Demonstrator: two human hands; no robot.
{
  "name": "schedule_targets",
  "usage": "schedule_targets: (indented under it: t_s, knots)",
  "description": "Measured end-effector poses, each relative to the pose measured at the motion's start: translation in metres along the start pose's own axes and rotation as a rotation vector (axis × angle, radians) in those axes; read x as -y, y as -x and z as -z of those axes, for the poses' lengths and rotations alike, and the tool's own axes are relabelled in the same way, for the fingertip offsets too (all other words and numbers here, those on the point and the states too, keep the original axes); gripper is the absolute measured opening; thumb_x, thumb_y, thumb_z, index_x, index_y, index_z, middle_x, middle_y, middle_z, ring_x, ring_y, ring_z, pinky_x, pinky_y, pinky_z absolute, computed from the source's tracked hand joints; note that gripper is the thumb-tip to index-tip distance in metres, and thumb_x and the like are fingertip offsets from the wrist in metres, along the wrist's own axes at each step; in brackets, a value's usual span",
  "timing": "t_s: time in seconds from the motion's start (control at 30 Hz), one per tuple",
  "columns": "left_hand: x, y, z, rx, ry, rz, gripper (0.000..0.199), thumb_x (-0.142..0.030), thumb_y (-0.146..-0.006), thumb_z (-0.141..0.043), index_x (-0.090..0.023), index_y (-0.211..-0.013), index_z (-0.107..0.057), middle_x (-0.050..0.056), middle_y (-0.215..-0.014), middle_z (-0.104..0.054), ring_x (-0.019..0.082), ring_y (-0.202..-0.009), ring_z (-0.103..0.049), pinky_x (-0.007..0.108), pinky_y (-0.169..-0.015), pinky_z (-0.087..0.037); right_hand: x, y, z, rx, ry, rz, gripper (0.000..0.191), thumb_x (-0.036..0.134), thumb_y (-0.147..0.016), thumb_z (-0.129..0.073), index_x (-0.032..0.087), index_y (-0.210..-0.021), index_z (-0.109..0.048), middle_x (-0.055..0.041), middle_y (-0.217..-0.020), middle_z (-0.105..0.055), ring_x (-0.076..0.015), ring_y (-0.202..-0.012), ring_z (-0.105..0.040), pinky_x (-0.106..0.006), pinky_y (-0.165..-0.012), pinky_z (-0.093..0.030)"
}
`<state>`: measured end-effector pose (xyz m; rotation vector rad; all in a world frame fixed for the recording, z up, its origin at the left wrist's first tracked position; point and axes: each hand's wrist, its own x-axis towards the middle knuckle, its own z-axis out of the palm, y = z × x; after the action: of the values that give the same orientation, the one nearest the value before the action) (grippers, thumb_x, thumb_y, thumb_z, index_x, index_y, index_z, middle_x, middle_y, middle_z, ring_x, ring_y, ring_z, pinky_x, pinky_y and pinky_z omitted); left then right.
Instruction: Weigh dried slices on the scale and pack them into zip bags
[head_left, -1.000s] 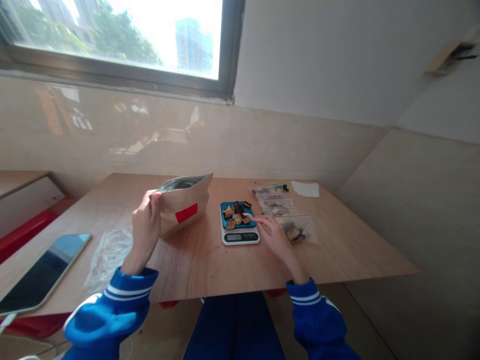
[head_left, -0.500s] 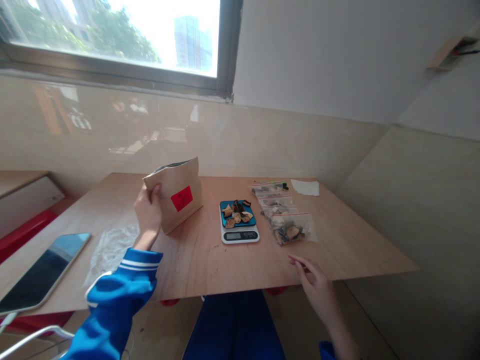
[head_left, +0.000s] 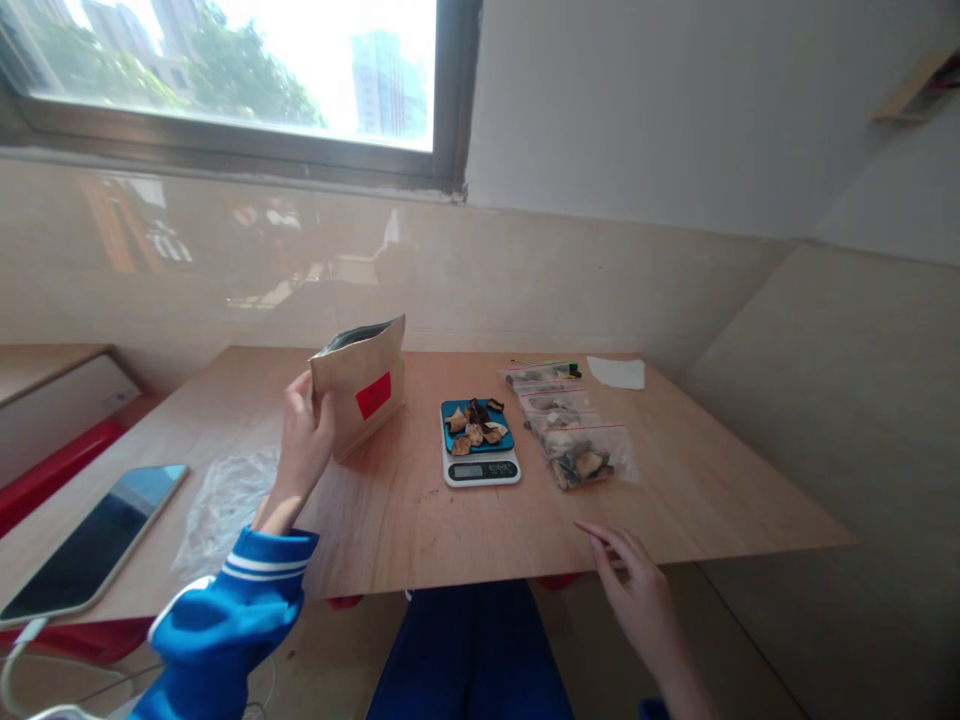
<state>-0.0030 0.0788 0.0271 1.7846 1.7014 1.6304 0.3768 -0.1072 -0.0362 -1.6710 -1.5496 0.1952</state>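
A brown paper pouch point(head_left: 352, 415) with a red label stands tilted on the table, its mouth partly open. My left hand point(head_left: 306, 430) is closed on the pouch's left edge, thumb in front. To the right of it sits a small digital kitchen scale point(head_left: 481, 470) with a blue platform. Dried brown-and-pale slices point(head_left: 474, 428), perhaps mushroom, lie piled on that platform. My right hand point(head_left: 630, 570) hovers over the table's front edge, fingers loosely stretched, with nothing visible in it. Just beyond it, clear zip bags point(head_left: 577, 460) of dried pieces overlap in a row.
At the left lie a smartphone or tablet point(head_left: 94, 545) with a cable plugged in and a crumpled clear plastic bag point(head_left: 225, 505). White paper point(head_left: 616, 373) rests at the back right. Dark crumbs dot the wooden table point(head_left: 450, 560) before the scale. Red stools show underneath.
My left hand and the pouch have shifted slightly right, and the pouch's mouth gapes a little more. My right hand has dropped slightly. The scale and the bags stay in place.
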Motion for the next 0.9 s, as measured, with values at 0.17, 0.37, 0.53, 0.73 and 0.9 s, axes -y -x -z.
schedule_targets:
  t_s: [0.17,0.37,0.53,0.73,0.9]
  knots:
    - [0.002,0.028,0.014,0.002,-0.061,0.128,0.055,-0.038,-0.088,-0.045,-0.013,-0.137,-0.036,0.021,-0.142,-0.042,0.032,-0.135,-0.04,0.049,-0.108,-0.036,0.02,-0.014,-0.037,0.093,-0.042,0.128,0.027,0.025,-0.091,-0.045,0.024,-0.101,-0.07,-0.0084,-0.101,-0.067,-0.0217,-0.096,-0.066,-0.036,-0.085,-0.055]
    - [0.03,0.077,0.045,0.015,-0.294,0.021,0.039,-0.032,-0.084,-0.038,-0.014,-0.112,-0.056,0.017,-0.119,-0.057,0.034,-0.124,-0.048,0.052,-0.107,-0.036,0.056,-0.076,-0.088,0.119,0.167,0.33,0.032,0.02,-0.088,-0.054,0.024,-0.118,-0.065,-0.014,-0.125,-0.054,-0.0304,-0.116,-0.052,-0.052,-0.097,-0.044]
    - [0.048,0.102,0.069,0.088,-0.346,0.127,0.032,-0.036,-0.085,-0.037,-0.021,-0.103,-0.058,0.015,-0.12,-0.058,0.036,-0.122,-0.051,0.056,-0.101,-0.041,0.07,-0.117,-0.122,0.216,0.331,0.472,0.025,0.017,-0.084,-0.062,0.024,-0.107,-0.069,-0.0151,-0.128,-0.054,-0.034,-0.117,-0.048,-0.055,-0.095,-0.041]
    - [0.045,0.112,0.087,0.124,-0.343,0.173,0.03,-0.039,-0.088,-0.038,-0.025,-0.105,-0.058,0.012,-0.123,-0.059,0.033,-0.124,-0.051,0.055,-0.104,-0.04,0.07,-0.122,-0.1,0.165,0.232,0.494,0.019,0.021,-0.09,-0.056,0.027,-0.098,-0.072,-0.009,-0.111,-0.065,-0.0283,-0.104,-0.054,-0.046,-0.088,-0.044]
    - [0.052,0.11,0.084,0.135,-0.366,0.165,0.034,-0.04,-0.086,-0.038,-0.023,-0.105,-0.06,0.014,-0.124,-0.06,0.035,-0.124,-0.051,0.056,-0.101,-0.042,0.027,-0.079,-0.057,-0.045,0.135,0.365,0.023,0.03,-0.093,-0.051,0.025,-0.1,-0.072,-0.0077,-0.1,-0.066,-0.0248,-0.096,-0.058,-0.042,-0.088,-0.046]
